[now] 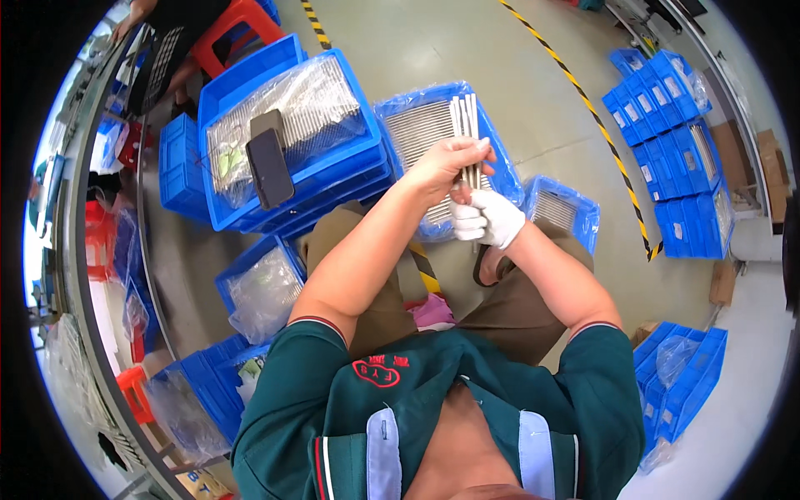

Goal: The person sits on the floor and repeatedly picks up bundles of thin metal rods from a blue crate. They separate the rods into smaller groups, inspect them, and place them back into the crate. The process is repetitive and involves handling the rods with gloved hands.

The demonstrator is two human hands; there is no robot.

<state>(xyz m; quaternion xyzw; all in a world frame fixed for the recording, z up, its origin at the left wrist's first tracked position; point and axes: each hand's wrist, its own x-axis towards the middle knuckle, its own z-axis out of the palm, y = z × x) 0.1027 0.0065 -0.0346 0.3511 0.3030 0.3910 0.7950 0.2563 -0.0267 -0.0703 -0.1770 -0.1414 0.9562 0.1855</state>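
My bare left hand (454, 167) is closed around a small bunch of slim silvery metal rods (466, 117), which stand up past its fingers. Just below it, my right hand (490, 220), in a white glove with bare fingertips showing, is closed round the lower part of the same bunch. Both hands are over a blue bin (508, 167) lined with clear plastic. Rows of similar metal rods (414, 129) lie in that bin. Where the lower rod ends run is mostly hidden by the glove.
Stacked blue crates (346, 171) at the left carry plastic-covered rods and two phones (271, 167). A smaller blue bin (587, 218) sits right of my knees. Labelled blue bins (667, 158) are piled far right. Another person (167, 58) is at upper left, beside a red stool (242, 25).
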